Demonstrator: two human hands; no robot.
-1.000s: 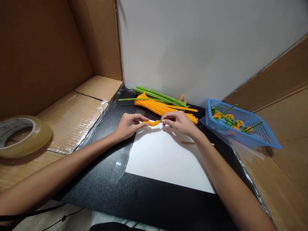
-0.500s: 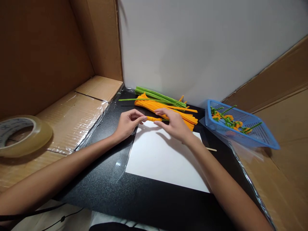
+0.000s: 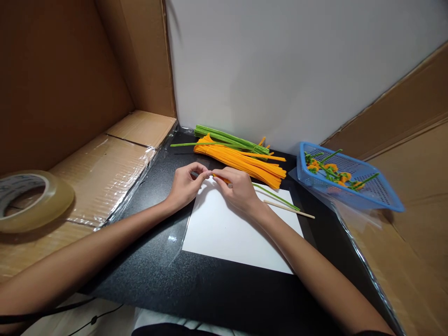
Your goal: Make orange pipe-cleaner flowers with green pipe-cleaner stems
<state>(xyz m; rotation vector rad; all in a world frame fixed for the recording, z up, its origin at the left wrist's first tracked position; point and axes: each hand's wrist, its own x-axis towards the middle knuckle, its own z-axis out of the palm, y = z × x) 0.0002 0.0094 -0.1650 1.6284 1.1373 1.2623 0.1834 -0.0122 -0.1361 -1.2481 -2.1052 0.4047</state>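
Mostly, the right hand (image 3: 241,189) covers the orange piece (image 3: 226,180), hiding its shape and any join to the green stem (image 3: 278,196). What shows looks soft; the stem is thin, fuzzy, gently bowed over smooth white paper (image 3: 217,233). Right fingers clamp the piece; left hand (image 3: 189,186) fingertips meet at its left end, their hold unclear.

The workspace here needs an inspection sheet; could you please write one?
Surface: black tabletop, white sheet on it
Job's things: orange piece, mostly hidden; orange bundle and green bundle farther back; blue basket, right, holding orange-and-green pieces
Clutter: wooden stick across sheet's right edge; tape roll, left
Hands: left hand and right hand pinch the orange piece
Cables: thin black cable, lower left
Surroundings: cardboard panels at both sides, white wall behind
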